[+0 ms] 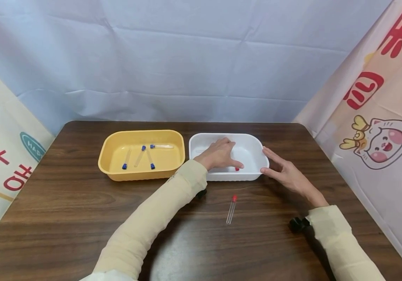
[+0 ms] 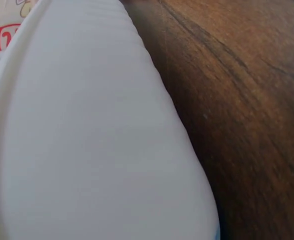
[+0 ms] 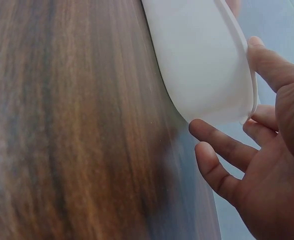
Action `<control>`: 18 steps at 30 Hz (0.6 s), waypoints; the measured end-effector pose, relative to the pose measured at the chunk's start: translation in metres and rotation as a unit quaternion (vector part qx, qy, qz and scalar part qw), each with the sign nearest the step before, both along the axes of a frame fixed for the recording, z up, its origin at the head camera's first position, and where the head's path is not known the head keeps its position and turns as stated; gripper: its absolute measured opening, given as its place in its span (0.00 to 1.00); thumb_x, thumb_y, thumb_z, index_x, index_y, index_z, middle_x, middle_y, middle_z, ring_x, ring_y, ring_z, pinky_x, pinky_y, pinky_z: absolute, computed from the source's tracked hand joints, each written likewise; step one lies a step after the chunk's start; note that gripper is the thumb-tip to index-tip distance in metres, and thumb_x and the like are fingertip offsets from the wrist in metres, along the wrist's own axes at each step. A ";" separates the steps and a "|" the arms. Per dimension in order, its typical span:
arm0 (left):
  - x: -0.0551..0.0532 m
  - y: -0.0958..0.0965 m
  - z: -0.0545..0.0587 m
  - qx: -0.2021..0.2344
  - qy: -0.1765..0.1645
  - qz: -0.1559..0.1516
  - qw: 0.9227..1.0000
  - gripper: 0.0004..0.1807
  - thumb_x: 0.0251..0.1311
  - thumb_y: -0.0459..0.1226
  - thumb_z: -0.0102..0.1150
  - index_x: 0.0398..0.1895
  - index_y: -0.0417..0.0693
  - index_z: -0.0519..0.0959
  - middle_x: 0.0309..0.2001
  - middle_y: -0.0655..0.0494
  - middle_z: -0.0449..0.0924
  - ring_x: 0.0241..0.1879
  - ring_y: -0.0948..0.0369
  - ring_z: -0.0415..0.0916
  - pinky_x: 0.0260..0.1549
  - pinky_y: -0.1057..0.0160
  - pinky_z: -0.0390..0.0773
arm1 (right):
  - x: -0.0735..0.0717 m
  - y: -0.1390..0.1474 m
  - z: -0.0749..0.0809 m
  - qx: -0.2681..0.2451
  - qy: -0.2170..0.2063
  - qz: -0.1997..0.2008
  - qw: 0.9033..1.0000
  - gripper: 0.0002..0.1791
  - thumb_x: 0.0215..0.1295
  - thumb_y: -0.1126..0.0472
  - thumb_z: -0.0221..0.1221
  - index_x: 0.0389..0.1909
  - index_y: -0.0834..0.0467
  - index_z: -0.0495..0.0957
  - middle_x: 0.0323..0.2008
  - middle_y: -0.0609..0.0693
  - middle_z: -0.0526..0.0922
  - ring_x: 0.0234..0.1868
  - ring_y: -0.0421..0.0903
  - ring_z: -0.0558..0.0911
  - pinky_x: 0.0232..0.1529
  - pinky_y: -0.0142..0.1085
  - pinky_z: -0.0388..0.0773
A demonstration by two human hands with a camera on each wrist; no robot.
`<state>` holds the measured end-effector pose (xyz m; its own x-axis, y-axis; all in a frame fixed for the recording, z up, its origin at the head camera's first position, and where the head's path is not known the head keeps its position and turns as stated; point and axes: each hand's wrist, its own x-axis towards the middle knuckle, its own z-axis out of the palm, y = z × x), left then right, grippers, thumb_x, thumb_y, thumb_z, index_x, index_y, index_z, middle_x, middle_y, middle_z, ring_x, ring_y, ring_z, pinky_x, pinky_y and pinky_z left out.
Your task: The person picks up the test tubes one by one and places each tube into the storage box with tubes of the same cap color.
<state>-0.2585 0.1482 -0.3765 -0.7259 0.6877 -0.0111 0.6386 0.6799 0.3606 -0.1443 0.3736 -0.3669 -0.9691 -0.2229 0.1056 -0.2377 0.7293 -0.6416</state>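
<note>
My left hand reaches down into the white basin, thumb spread away from the index finger; its other fingertips are hidden. A red cap shows just under that thumb, inside the basin. Against the basin's right end rests my right hand, thumb and fingers mostly straight. The right wrist view shows this hand with its thumb at the rim. On the table in front lies a clear test tube with a red cap. The basin's outer wall fills most of the left wrist view.
Left of the white basin stands a yellow basin holding several clear test tubes with blue caps, among them one tube near its back. Both basins stand on a dark wooden table. Cloth backdrops surround its back and sides.
</note>
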 end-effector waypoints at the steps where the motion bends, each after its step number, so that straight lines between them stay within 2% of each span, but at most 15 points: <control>1: 0.000 -0.001 0.001 0.000 -0.004 0.000 1.000 0.50 0.46 0.65 0.60 0.67 0.45 0.63 0.61 0.51 0.64 0.59 0.59 0.59 0.57 0.58 0.63 | 0.000 0.000 0.000 0.001 -0.001 -0.001 1.000 0.38 0.61 0.59 0.61 0.70 0.59 0.55 0.70 0.55 0.54 0.68 0.54 0.56 0.60 0.42 0.60; 5: 0.003 -0.005 0.006 0.006 -0.022 -0.001 1.000 0.47 0.50 0.63 0.59 0.68 0.47 0.61 0.64 0.52 0.62 0.62 0.59 0.57 0.61 0.59 0.59 | 0.000 0.000 0.000 0.001 -0.003 -0.003 1.000 0.38 0.62 0.59 0.61 0.70 0.58 0.55 0.70 0.55 0.54 0.68 0.54 0.56 0.60 0.43 0.60; 11: 0.006 -0.016 0.014 0.036 -0.024 -0.017 0.999 0.42 0.55 0.60 0.56 0.68 0.47 0.62 0.63 0.52 0.62 0.61 0.60 0.59 0.60 0.65 0.59 | -0.001 0.001 -0.001 0.002 -0.003 -0.001 1.000 0.39 0.61 0.59 0.61 0.70 0.58 0.55 0.70 0.56 0.53 0.68 0.54 0.56 0.59 0.47 0.60; 18: 0.014 -0.032 0.027 0.070 -0.012 -0.033 0.997 0.38 0.59 0.56 0.55 0.68 0.47 0.62 0.64 0.51 0.62 0.61 0.60 0.60 0.60 0.64 0.60 | -0.011 0.017 -0.021 0.004 0.001 -0.007 1.000 0.40 0.61 0.55 0.62 0.71 0.51 0.53 0.71 0.50 0.53 0.68 0.52 0.56 0.59 0.51 0.59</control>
<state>-0.2441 0.1158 -0.3490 -0.6798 0.7299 0.0722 0.6703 0.5782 0.4652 -0.1553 0.3905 -0.3880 -0.9718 -0.2106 0.1061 -0.2291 0.7369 -0.6359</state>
